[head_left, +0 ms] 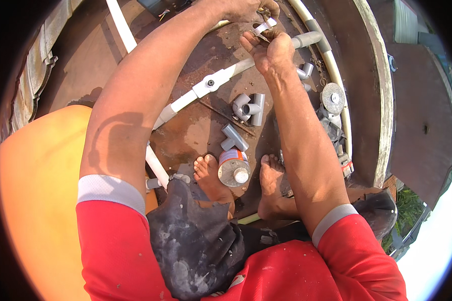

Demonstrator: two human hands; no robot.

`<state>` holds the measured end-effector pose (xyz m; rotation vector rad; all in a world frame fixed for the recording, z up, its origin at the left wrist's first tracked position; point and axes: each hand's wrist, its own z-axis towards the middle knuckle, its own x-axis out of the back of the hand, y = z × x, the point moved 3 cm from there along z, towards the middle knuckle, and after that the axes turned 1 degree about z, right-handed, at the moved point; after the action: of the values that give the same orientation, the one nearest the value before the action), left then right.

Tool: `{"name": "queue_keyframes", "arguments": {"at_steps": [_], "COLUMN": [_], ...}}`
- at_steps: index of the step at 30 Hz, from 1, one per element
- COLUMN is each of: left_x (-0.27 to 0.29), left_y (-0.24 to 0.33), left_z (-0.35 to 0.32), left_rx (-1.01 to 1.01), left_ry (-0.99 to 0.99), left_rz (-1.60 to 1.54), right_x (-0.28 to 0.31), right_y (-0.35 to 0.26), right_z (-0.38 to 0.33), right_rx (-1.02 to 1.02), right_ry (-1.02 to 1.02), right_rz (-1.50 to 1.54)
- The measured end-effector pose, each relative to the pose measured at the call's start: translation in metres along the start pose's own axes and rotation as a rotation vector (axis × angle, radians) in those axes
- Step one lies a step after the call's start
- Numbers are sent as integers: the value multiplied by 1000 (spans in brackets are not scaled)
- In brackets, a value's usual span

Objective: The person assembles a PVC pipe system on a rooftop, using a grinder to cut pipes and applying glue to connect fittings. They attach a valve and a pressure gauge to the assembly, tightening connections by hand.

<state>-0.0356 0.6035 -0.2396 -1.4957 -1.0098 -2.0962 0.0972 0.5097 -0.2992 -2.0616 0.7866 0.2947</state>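
Both my hands are at the top of the view, close together around a small white ring-like piece (264,26), possibly tape. My left hand (250,9) reaches in from the left with its fingers curled down at the piece. Below it, my right hand (272,50) is turned palm up, its fingers bent and its thumb side against the piece. Fingers partly hide it, so its exact kind is unclear. Just under the hands runs a light pipe with a grey end (306,39). Nearer, a white pipe fitting (211,84) joins the same line.
Grey tee fittings (256,109) and another grey tee (233,137) lie on the brown surface. A round can with a white cap (234,169) stands between my bare feet. An angle grinder's disc (333,98) lies right. A large orange rounded tank (45,190) fills the left.
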Motion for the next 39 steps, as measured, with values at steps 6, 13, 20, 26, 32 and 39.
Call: {"name": "queue_keyframes", "arguments": {"at_steps": [6,13,20,26,32,39], "left_x": [8,-2,-2,1,-4,2], "left_y": [3,-5,-5,-2,-11,5], "left_z": [4,7,3,3,3,6], "left_rx": [11,-42,-49,-15,13,6], "left_ry": [-77,31,23,-54,-59,-21], "left_rz": [0,83,25,48,71,60], "right_x": [-9,-16,10,-4,-15,34], "right_y": [-27,-71,-14,4,-44,-106], "right_z": [-39,10,43,-27,-30,112], "right_rx": [77,159,40,-32,-81,-95], "right_ry": [-53,31,89,-3,-184,-332], "right_rz": [-395,16,-36,59,292,544]}}
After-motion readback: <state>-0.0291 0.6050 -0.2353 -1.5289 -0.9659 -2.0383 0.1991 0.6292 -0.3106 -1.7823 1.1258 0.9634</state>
